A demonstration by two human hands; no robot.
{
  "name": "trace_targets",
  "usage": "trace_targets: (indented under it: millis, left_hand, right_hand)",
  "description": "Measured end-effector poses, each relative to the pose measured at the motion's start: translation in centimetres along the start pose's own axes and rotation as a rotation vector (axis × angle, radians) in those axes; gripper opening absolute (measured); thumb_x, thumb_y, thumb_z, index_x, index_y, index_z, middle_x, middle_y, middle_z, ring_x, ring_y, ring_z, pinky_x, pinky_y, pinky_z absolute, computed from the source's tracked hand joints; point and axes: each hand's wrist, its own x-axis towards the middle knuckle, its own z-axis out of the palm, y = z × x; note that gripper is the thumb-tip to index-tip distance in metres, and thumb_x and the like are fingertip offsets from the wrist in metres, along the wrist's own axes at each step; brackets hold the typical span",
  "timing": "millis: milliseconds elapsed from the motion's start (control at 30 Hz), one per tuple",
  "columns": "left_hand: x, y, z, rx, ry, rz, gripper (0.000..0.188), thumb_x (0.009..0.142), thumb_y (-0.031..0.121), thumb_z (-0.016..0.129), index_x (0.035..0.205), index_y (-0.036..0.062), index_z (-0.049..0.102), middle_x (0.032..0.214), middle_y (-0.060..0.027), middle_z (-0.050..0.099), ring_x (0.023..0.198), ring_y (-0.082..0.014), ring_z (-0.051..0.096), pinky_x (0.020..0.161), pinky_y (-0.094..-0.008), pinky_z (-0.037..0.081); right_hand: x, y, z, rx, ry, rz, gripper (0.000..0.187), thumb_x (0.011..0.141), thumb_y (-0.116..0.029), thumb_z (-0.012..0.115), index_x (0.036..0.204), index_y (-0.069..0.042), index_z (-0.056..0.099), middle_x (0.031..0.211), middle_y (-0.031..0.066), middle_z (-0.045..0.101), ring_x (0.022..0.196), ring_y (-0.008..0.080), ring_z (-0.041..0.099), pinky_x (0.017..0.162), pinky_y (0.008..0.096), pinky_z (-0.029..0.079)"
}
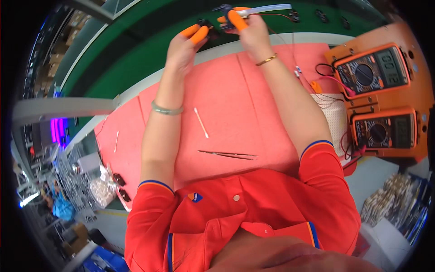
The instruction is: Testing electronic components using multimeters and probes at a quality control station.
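Observation:
Both my hands reach over the green conveyor belt (136, 75) beyond the pink mat (222, 86). My left hand (185, 45), with orange finger cots, pinches a small black part (205, 23). Close to its right, my right hand (249, 31), also in orange cots, grips a small dark part (224, 12). A pale translucent tube-like strip (269, 8) and a thin red wire stick out rightward from that hand. The exact kind of either part is too small to tell. Metal tweezers (227, 155) and a cotton swab (201, 122) lie on the mat between my forearms.
Two orange multimeters (364, 75) (378, 133) stand at the right on an orange stand, with leads beside a white perforated board (330, 111). A second swab (117, 141) lies left. Several dark parts (321, 16) sit on the belt. A grey metal bar (65, 106) juts in left.

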Motion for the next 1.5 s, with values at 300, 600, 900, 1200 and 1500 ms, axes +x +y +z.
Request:
trace_targets:
  millis: [300,600,900,1200,1500]
  left_hand:
    - [-0.3,0.2,0.4,0.115,0.082,-0.023,0.033,0.075,0.01,0.06,0.104,-0.0024,0.051,0.095,-0.0069,0.054,0.086,-0.0117,0.051,0.073,-0.0205,0.042]
    - [-0.7,1.1,0.9,0.065,-0.15,0.291,0.031,0.077,0.006,0.055,0.107,0.0005,0.047,0.103,-0.0131,0.052,0.086,-0.0172,0.053,0.078,-0.0257,0.044]
    - [-3.5,3.7,3.5,-0.404,-0.407,0.064,0.025,0.074,0.003,0.057,0.098,0.0038,0.048,0.097,-0.0143,0.055,0.08,-0.0176,0.057,0.072,-0.0259,0.046]
    - [1.1,0.7,2.1,-0.177,-0.075,-0.032,0.024,0.073,0.015,0.056,0.095,0.0042,0.055,0.102,-0.0151,0.053,0.085,-0.0249,0.055,0.075,-0.0357,0.044]
    - [5.1,-0.6,-0.8,1.451,0.194,0.774,0.036,0.074,0.027,0.056,0.104,0.0066,0.054,0.097,-0.0186,0.055,0.093,-0.0316,0.05,0.081,-0.0341,0.04]
  right_hand:
    - [-0.8,1.2,0.7,-0.148,-0.072,0.065,0.023,0.079,-0.014,0.055,0.098,-0.002,0.05,0.085,0.0021,0.054,0.074,0.0077,0.051,0.063,0.0206,0.043]
    - [0.7,0.2,-2.0,0.168,0.135,0.01,0.024,0.079,-0.013,0.055,0.1,-0.003,0.049,0.087,0.0022,0.054,0.077,0.0102,0.051,0.064,0.0228,0.043]
    - [1.0,1.0,-2.3,0.167,0.176,0.044,0.026,0.079,-0.01,0.054,0.103,-0.005,0.048,0.091,0.0025,0.053,0.077,0.0106,0.051,0.062,0.0222,0.043]
    - [1.0,1.6,-2.5,0.138,0.229,0.022,0.023,0.078,-0.007,0.053,0.101,-0.005,0.05,0.09,0.003,0.053,0.079,0.0104,0.051,0.062,0.0225,0.043]
    - [1.1,0.5,-1.9,-0.049,0.249,0.073,0.021,0.076,-0.009,0.057,0.095,-0.003,0.052,0.083,0.0045,0.055,0.069,0.0098,0.053,0.054,0.0209,0.045]
